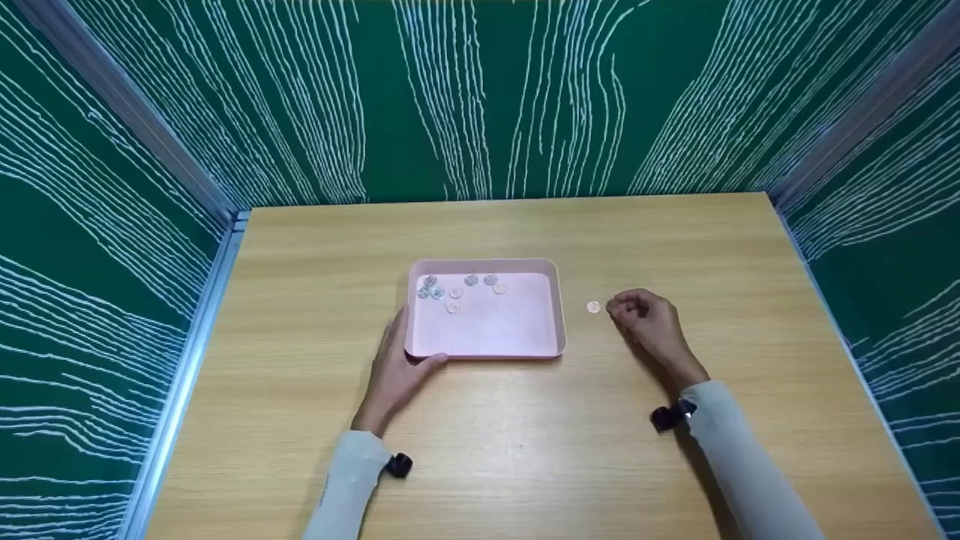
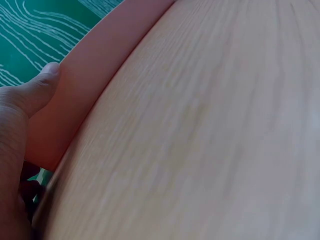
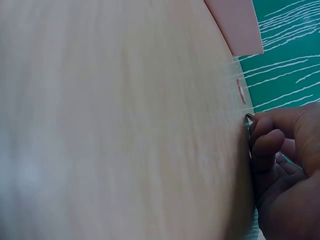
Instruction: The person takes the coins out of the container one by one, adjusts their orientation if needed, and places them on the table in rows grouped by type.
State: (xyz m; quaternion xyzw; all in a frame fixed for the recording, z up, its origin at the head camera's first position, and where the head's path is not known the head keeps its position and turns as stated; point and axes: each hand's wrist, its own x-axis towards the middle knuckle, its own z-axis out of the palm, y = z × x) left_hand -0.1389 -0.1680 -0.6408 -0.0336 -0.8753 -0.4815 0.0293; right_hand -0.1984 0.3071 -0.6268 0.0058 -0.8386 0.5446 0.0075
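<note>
A shallow pink tray (image 1: pixel 487 354) rests on the table with several small coins inside, some silvery (image 1: pixel 438 293) and some pale copper (image 1: pixel 500 288), most toward its back left. My left hand (image 1: pixel 391 379) holds the tray's front left corner, thumb along the front wall and fingers along the left side. In the left wrist view the thumb (image 2: pixel 42 87) lies against the pink wall (image 2: pixel 95 65). To the right of the tray, my right hand (image 1: pixel 651 324) pinches a coin (image 3: pixel 250 117) between thumb and fingertips, close over the table. Another coin (image 1: pixel 593 307) lies flat just left of those fingertips.
The light wooden table (image 1: pixel 517 450) has its back edge against a green wall (image 1: pixel 510 97) with white wavy lines. Metal frame posts (image 1: pixel 176 142) stand at the corners. A dark wrist camera (image 1: pixel 400 465) sits on the left sleeve, another (image 1: pixel 664 418) on the right.
</note>
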